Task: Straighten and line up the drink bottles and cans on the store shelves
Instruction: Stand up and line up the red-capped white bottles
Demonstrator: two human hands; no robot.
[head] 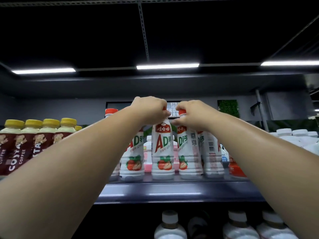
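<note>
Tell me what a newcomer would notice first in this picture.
Two bare arms reach up to the middle of the shelf. The left hand grips the red cap of a white strawberry bottle, and the right hand grips the cap of the neighbouring bottle. Brown coffee bottles with yellow caps stand at the left.

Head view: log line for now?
left hand: grips cap of centre strawberry bottle | right hand: grips cap of neighbouring bottle | shelf: both standing
</note>
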